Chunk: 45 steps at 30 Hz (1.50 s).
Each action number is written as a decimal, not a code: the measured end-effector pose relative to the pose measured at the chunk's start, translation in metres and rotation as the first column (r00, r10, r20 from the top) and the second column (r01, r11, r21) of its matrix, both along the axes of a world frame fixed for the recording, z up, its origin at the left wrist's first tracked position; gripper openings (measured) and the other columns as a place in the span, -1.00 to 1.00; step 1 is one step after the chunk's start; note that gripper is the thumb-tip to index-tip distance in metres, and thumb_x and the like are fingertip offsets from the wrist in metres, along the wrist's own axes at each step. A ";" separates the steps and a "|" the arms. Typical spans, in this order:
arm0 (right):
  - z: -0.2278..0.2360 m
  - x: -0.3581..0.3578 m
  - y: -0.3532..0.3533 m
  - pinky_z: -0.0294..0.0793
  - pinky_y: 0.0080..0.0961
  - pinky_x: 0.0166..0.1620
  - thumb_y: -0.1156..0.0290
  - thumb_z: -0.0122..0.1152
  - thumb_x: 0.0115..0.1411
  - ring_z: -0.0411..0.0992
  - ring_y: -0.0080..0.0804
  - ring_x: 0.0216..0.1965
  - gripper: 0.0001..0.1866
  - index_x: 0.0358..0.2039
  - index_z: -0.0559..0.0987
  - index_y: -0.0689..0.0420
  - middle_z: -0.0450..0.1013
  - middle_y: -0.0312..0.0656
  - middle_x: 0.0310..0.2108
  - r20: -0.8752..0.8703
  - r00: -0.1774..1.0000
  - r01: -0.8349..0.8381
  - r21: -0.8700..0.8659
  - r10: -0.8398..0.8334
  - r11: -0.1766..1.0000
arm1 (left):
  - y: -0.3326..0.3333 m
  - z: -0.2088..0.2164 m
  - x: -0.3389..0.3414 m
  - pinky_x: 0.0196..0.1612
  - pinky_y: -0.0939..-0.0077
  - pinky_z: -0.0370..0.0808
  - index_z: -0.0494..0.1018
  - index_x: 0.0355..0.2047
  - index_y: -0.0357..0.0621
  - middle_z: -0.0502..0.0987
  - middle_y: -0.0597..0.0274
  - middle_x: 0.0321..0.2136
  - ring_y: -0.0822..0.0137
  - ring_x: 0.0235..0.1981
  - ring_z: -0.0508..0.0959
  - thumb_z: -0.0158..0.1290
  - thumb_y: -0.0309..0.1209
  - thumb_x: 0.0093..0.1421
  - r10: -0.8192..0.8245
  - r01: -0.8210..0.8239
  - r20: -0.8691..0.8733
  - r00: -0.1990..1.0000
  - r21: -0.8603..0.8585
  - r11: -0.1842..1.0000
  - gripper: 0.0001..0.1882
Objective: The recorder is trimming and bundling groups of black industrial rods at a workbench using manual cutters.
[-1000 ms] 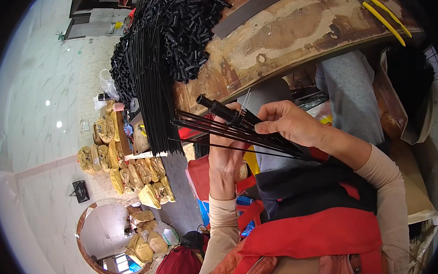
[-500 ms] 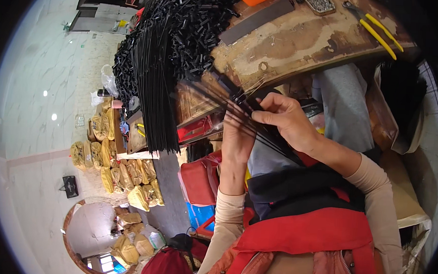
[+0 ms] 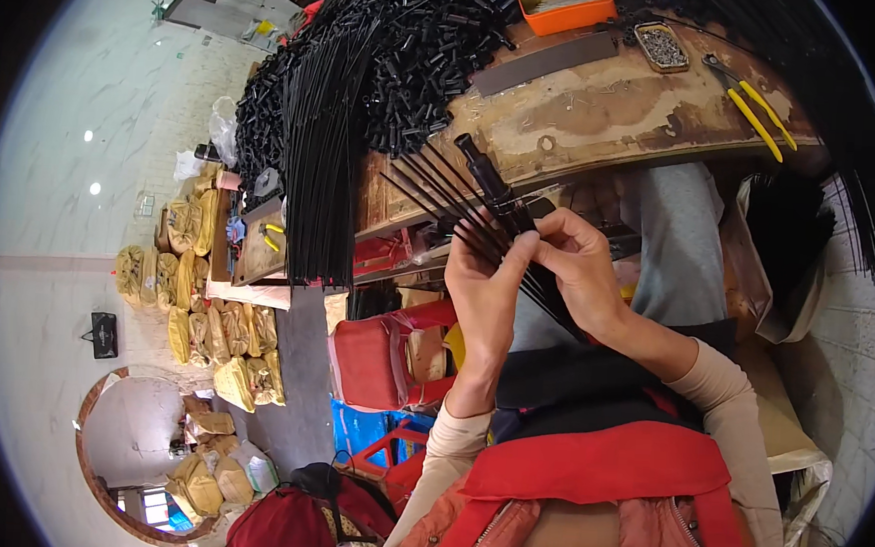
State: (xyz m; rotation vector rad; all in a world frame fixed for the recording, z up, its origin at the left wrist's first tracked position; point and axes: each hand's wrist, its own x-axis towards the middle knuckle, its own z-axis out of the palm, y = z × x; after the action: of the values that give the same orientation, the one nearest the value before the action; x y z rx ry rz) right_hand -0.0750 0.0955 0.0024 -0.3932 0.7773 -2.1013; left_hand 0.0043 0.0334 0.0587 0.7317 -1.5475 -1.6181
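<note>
Bundle of thin black rods (image 3: 442,199), fanned, capped by a black tube (image 3: 484,173). Long axis is pointed far-left, toward the bench (image 3: 608,113). It is gripped by left hand (image 3: 486,292) and right hand (image 3: 580,267).

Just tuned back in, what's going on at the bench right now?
A seated person holds a fan of thin black rods in both hands in front of the wooden bench. The left hand and right hand pinch them around a black tube. Heaps of black tubes, long rods, an orange tray and yellow pliers lie on the bench.
</note>
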 end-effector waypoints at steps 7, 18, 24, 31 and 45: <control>-0.003 0.000 0.011 0.37 -0.73 -0.21 0.57 0.23 0.18 0.36 -0.74 -0.29 -0.90 -0.33 0.47 0.23 0.43 -0.37 -0.36 -0.222 0.974 0.055 0.073 -0.038 0.996 | -0.018 -0.008 -0.001 -0.17 0.64 0.47 0.50 -0.26 -0.25 0.59 0.30 -0.34 0.53 -0.32 0.52 0.26 -0.59 0.06 -0.037 0.037 -0.008 0.999 0.093 0.995 -0.77; -0.002 -0.019 0.009 0.42 -0.70 -0.12 0.53 0.23 0.19 0.45 -0.66 -0.24 -0.83 -0.20 0.53 0.27 0.52 -0.29 -0.28 -0.189 0.978 -0.070 0.128 0.094 0.989 | -0.026 -0.025 -0.004 -0.10 0.57 0.45 0.50 -0.22 -0.24 0.60 0.24 -0.31 0.44 -0.30 0.55 0.23 -0.49 0.11 -0.049 0.055 -0.071 0.996 0.073 0.996 -0.77; -0.011 -0.028 0.003 0.41 -0.70 -0.12 0.54 0.24 0.17 0.45 -0.65 -0.24 -0.84 -0.22 0.56 0.28 0.52 -0.29 -0.29 -0.031 0.983 -0.174 0.105 0.179 0.979 | -0.022 -0.022 -0.010 -0.06 0.51 0.47 0.48 -0.16 -0.31 0.60 0.15 -0.27 0.35 -0.22 0.58 0.19 -0.47 0.17 -0.023 0.024 -0.024 0.999 0.017 1.000 -0.74; -0.037 -0.033 -0.010 0.44 -0.63 -0.09 0.53 0.26 0.16 0.48 -0.56 -0.23 -0.81 -0.19 0.58 0.26 0.54 -0.25 -0.27 0.148 0.956 -0.243 -0.086 0.253 0.966 | -0.017 -0.026 -0.018 -0.19 0.71 0.39 0.48 -0.23 -0.33 0.54 0.35 -0.34 0.59 -0.31 0.44 0.17 -0.49 0.20 0.083 -0.080 0.028 0.996 -0.105 0.991 -0.82; -0.021 -0.012 -0.009 0.43 -0.72 -0.19 0.54 0.26 0.16 0.48 -0.61 -0.30 -0.87 -0.27 0.58 0.28 0.54 -0.23 -0.35 0.194 0.975 -0.097 -0.066 0.108 0.993 | -0.004 -0.004 -0.028 -0.12 0.61 0.45 0.43 -0.21 -0.35 0.59 0.15 -0.26 0.49 -0.26 0.54 0.19 -0.51 0.17 0.110 -0.056 0.206 0.972 -0.253 0.966 -0.77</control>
State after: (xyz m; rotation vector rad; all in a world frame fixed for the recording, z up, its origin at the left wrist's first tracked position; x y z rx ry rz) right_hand -0.0874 0.0866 -0.0185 -0.2442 0.5705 -2.0319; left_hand -0.0233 0.0298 0.0549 0.8476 -1.8095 -1.2878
